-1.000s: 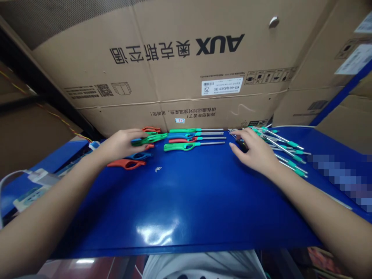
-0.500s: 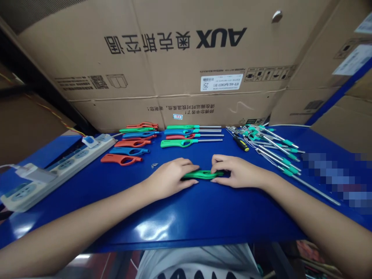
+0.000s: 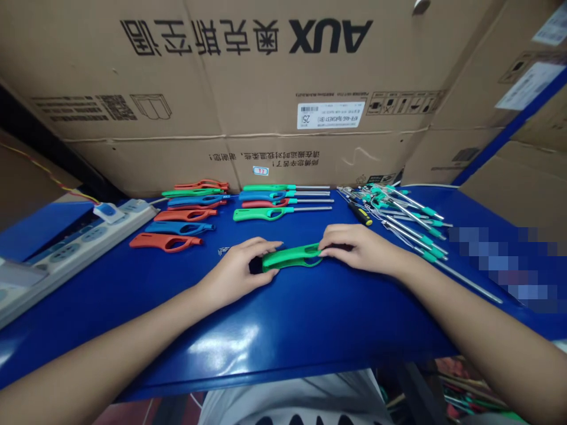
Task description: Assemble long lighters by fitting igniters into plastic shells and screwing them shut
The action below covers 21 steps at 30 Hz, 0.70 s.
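Note:
A green lighter casing (image 3: 287, 257) lies crosswise between my hands above the blue table, its two shell halves partly parted at the trigger-loop end. My right hand (image 3: 354, 248) pinches the right end with thumb and fingers. At the left end, my left hand (image 3: 237, 265) has its thumb along the lower edge and its fingers along the upper edge, a gap showing between palm and casing. Behind them, several lighters with metal tubes (image 3: 283, 213) lie in a row. Several orange, blue and green casings (image 3: 163, 241) rest to the left.
Metal tubes with teal collars and wires (image 3: 416, 221) are heaped at right, beside a black-and-yellow screwdriver (image 3: 361, 213). Small metal pieces (image 3: 224, 251) lie by my left hand. A white power strip (image 3: 84, 239) runs along the left. A large cardboard box (image 3: 248, 112) stands behind the table (image 3: 274, 330).
The green casing's halves have come partly apart and the piece has tilted. My left hand has shifted left and loosened around its end. The view has moved slightly.

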Available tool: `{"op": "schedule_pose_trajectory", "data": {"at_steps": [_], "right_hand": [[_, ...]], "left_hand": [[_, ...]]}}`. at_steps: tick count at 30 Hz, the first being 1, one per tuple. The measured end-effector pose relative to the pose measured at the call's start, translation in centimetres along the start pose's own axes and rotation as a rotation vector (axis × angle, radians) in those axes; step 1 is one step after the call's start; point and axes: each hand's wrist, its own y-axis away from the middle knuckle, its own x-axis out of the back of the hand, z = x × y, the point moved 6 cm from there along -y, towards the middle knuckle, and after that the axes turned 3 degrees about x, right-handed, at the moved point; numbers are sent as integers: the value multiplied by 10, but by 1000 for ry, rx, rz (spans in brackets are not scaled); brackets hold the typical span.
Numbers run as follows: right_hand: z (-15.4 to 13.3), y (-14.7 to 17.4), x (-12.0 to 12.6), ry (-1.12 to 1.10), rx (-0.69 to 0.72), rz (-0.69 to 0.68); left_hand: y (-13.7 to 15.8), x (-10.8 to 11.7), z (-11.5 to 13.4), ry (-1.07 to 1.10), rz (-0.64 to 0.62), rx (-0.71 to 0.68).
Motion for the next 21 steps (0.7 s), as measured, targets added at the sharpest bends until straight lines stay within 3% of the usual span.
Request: {"op": "schedule_pose_trajectory", "data": {"at_steps": [5, 7, 12, 17, 21], "right_hand": [[0, 0, 17, 50, -39, 204], [1, 1, 15, -7, -103, 134], [1, 5, -13, -112, -206, -264], [-3, 3, -14, -27, -174, -273], [-2, 3, 6, 52, -172, -182]], "left_hand": [[2, 3, -1, -53, 37, -14], [2, 3, -2, -63, 38, -34], [0, 1, -7, -26, 53, -49], [1, 2, -4, 25, 76, -41], [6, 10, 15, -62, 124, -139]]}}
